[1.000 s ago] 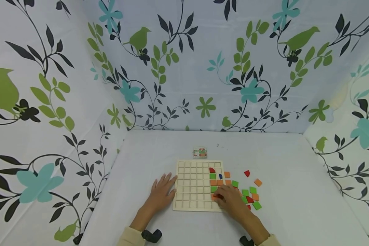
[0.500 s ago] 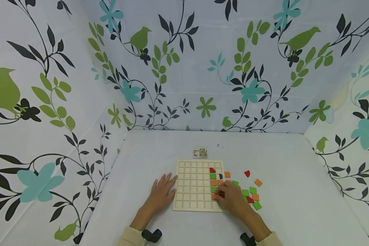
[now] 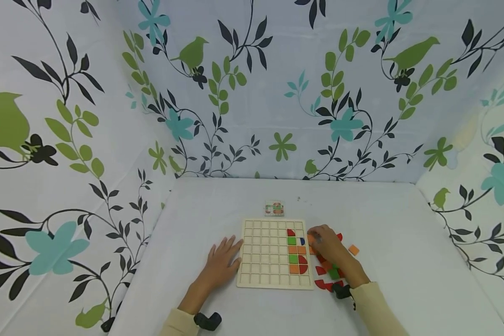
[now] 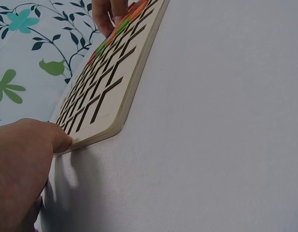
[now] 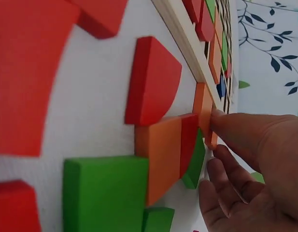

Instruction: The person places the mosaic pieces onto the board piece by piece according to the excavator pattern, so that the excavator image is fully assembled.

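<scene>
A pale wooden grid board [image 3: 256, 261] lies on the table, its right columns holding orange, green and red pieces and a dark blue piece [image 3: 302, 241]. My left hand [image 3: 219, 266] rests at the board's left edge with fingers spread; in the left wrist view the thumb of the left hand [image 4: 23, 169] touches the rim of the board [image 4: 103, 113]. Just beyond the board's right edge is my right hand [image 3: 329, 245]. The right wrist view has thumb and index finger of the right hand [image 5: 269, 169] pinching an orange square [image 5: 212, 140] beside the board.
Loose red, green and orange pieces lie right of the board, partly under the right forearm, among them a red piece [image 3: 320, 283] and an orange square [image 3: 353, 249]. A small patterned card [image 3: 274, 208] sits behind the board. Patterned cloth [image 3: 252, 116] hangs around the table.
My right hand has moved from the board's lower right up and outward to the loose pieces. A red rounded piece now shows in the lower right cell it covered. The left hand has stayed put.
</scene>
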A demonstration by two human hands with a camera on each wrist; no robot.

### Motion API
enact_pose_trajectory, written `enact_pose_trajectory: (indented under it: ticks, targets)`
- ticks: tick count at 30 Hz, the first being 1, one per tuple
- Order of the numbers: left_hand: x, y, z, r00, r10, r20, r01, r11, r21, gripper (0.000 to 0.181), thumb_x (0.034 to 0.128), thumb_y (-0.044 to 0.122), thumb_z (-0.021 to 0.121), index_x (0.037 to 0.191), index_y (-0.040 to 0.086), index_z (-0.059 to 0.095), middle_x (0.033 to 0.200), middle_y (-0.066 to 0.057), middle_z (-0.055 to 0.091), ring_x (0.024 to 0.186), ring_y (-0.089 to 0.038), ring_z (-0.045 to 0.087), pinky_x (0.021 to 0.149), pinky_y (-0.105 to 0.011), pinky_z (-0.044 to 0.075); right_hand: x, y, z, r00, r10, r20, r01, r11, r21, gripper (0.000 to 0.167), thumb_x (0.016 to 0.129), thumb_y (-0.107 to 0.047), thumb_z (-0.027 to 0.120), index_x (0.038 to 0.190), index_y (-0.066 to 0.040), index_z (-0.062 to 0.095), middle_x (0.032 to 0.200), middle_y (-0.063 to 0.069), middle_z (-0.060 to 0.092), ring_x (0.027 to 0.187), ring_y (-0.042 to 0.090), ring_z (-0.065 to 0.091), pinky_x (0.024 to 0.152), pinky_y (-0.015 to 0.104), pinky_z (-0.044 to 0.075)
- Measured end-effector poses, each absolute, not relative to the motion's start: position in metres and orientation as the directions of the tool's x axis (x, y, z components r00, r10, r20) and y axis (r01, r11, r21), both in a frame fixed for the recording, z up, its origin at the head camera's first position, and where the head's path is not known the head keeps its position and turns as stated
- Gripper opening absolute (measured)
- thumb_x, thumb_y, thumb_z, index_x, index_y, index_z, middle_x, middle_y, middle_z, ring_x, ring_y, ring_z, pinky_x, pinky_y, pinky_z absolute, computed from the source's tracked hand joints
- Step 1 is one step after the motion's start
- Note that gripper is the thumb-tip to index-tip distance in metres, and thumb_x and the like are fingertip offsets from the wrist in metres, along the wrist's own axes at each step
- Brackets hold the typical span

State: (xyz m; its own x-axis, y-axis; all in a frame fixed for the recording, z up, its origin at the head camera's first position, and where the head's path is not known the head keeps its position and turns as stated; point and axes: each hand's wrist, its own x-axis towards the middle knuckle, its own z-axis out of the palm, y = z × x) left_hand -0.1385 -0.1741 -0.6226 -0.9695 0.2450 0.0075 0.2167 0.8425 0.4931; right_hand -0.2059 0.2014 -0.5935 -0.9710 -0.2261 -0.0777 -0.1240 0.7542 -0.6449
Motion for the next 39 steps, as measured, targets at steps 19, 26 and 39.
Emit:
enact_pose_trajectory:
  ticks: [19,26,39]
  targets:
    - [-0.137,-0.172,-0.619,-0.970,0.241,0.024,0.222,0.846,0.485,0.056,0.1062,0.029,0.059,0.160,0.019,0.048,0.170,-0.013,0.037,0.159,-0.040,0.028,0.124,-0.072,0.018,-0.240,0.191,-0.593,-0.992,-0.116,0.038,-0.114,0.766,-0.633,0.028,0.103,-0.014,0.065,0.125,0.003,0.068,0.125,0.025,0.061,0.112,0.039,0.060,0.102,0.061,0.048]
    - [-0.137,-0.171,-0.620,-0.970,0.241,0.021,0.222,0.852,0.475,0.056,0.1063,0.030,0.059,0.160,0.019,0.048,0.170,-0.012,0.038,0.159,-0.039,0.028,0.124,-0.071,0.018,-0.249,0.161,-0.594,-0.975,-0.220,0.014,-0.173,0.722,-0.670,0.030,0.106,-0.018,0.062,0.130,-0.001,0.065,0.123,0.019,0.062,0.111,0.036,0.059,0.101,0.061,0.045]
    - [-0.137,-0.173,-0.620,-0.968,0.249,0.025,0.231,0.851,0.471,0.056,0.1071,0.030,0.058,0.161,0.019,0.047,0.169,-0.013,0.038,0.159,-0.040,0.028,0.124,-0.071,0.019,-0.237,0.126,-0.601,-0.913,-0.400,0.086,-0.380,0.754,-0.535,0.007,0.100,-0.027,0.074,0.104,-0.021,0.071,0.101,-0.005,0.061,0.091,0.018,0.048,0.081,0.046,0.038]
